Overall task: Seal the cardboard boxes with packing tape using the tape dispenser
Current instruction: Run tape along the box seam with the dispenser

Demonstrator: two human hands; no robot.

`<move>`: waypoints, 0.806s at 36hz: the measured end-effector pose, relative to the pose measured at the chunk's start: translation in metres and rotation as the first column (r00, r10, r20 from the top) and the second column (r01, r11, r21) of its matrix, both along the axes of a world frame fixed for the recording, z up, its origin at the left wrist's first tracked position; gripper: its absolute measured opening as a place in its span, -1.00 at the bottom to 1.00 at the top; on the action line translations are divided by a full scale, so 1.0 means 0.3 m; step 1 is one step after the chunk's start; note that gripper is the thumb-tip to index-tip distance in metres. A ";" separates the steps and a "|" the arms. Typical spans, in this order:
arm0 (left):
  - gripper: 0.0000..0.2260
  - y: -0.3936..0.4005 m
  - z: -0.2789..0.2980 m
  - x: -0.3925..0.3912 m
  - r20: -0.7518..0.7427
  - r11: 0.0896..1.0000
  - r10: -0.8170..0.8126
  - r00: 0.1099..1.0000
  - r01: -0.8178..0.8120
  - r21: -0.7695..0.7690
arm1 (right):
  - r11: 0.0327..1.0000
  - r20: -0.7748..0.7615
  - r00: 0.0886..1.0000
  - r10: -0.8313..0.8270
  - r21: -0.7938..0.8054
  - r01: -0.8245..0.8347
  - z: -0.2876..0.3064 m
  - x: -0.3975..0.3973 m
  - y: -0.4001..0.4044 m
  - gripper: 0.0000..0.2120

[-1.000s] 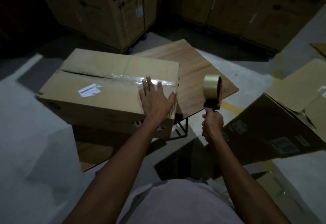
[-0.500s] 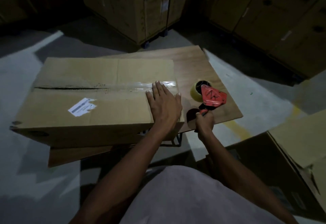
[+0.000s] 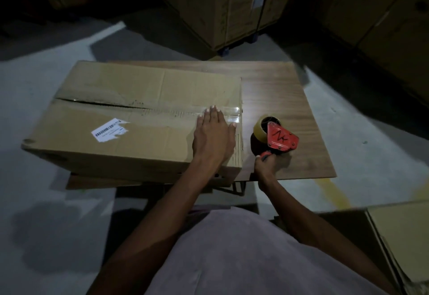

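From the head camera we see the red tape dispenser [image 3: 277,140] now lying on its side on the wooden tabletop [image 3: 283,85], where a second ago it was held upright in the air above the table's near edge; half a second ago it was already down at about this spot, so it has settled rather than travelled; the cardboard box [image 3: 130,118] has swung from a skewed angle to lie square to us, though much of that shift may be our own head turning.

The left hand [image 3: 212,135] lies flat on the box top near its right end, fingers straight and close together, fingertips [image 3: 212,108] touching the strip of clear packing tape [image 3: 228,111] that covers the right part of the centre seam; the thumb points towards the box's right edge; the right hand [image 3: 264,167] curls round the dispenser's handle at the table's near edge, mostly in shadow, the forearm coming in low from the right.

The tape ends a little left of the fingertips; beyond it the seam gapes dark and untaped to the box's left end; a torn white barcode label [image 3: 109,131] sits on the near flap, well apart from the hand; the box overhangs the tabletop's left edge, and its right edge stands just beside the dispenser; bare wood lies beyond and right of the dispenser; tall stacked cartons [image 3: 222,6] stand beyond the table across a stretch of grey floor; another open carton [image 3: 399,236] lies at the lower right.
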State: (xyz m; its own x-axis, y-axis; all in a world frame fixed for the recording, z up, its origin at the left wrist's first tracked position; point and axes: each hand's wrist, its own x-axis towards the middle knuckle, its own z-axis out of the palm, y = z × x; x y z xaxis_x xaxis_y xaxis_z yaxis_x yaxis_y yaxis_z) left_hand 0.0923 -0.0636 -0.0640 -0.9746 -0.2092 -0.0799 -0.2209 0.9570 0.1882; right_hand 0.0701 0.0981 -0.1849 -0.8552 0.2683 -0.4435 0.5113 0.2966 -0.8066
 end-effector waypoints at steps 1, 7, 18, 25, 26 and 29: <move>-0.41 -0.001 0.001 0.000 -0.001 1.000 0.000 1.000 0.000 -0.005 | 1.000 0.012 1.000 0.012 -0.003 -0.012 -0.004 -0.006 -0.004 -0.82; -0.43 -0.016 -0.005 0.008 0.001 1.000 -0.029 1.000 0.029 -0.011 | 0.991 0.102 0.988 0.118 0.042 -0.123 -0.020 0.014 -0.020 -0.57; -0.48 -0.087 -0.006 -0.009 0.031 0.985 -0.171 0.985 0.170 0.023 | 0.975 0.289 0.932 0.219 -0.030 -0.219 0.174 -0.015 -0.064 -0.57; -0.51 -0.157 0.018 -0.017 0.036 0.957 -0.287 0.957 0.285 0.046 | 0.939 -0.009 0.977 0.212 -0.276 -0.206 0.423 -0.034 -0.141 -0.67; -0.51 -0.167 0.018 -0.023 0.043 0.946 -0.324 0.945 0.325 -0.008 | 0.918 -0.016 0.972 0.236 -0.325 -0.229 0.442 -0.032 -0.153 -0.59; -0.49 -0.203 0.021 -0.036 0.068 0.893 -0.418 0.906 0.423 -0.155 | 0.867 -0.029 0.952 0.306 -0.404 -0.291 0.468 -0.013 -0.197 -0.41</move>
